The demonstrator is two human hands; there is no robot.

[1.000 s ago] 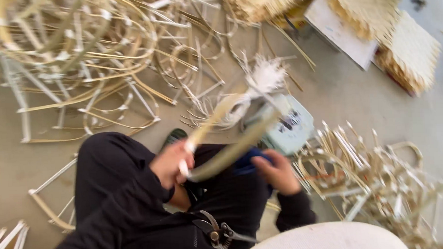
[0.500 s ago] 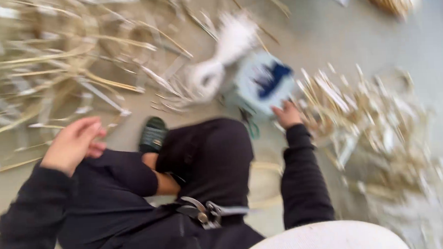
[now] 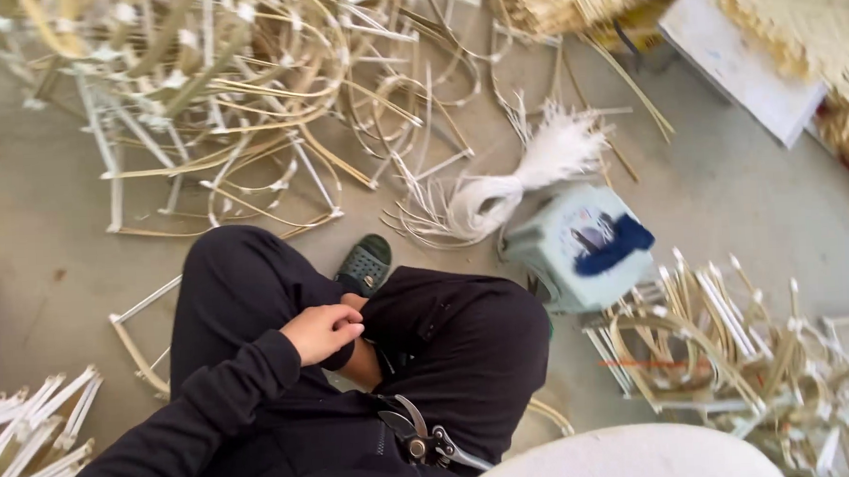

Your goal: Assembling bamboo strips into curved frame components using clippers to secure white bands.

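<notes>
I sit with knees drawn up in black trousers. My left hand (image 3: 322,331) rests between my knees with its fingers curled in, and nothing shows in it. My right hand is out of view. Metal pruning shears (image 3: 424,444) hang at my waist. Just right of my right knee stands a small pale green plastic stool (image 3: 564,261) with a dark blue object (image 3: 617,243) on top. A bundle of white strips (image 3: 503,189) with a frayed end lies on the floor beyond the stool. A green sandal (image 3: 365,264) peeks out ahead of my knees.
Tangled piles of bent cane frames (image 3: 208,95) fill the far left floor, and more cane frames (image 3: 725,349) lie right of the stool. A white board (image 3: 741,58) and woven mats (image 3: 796,3) are at the top right. A white rounded surface (image 3: 625,459) sits at the bottom edge.
A second ago both hands held a curved cane strip. Then my right hand reached to the stool. Now the strip is gone, my left hand is back at my knees, and my right hand is unseen.
</notes>
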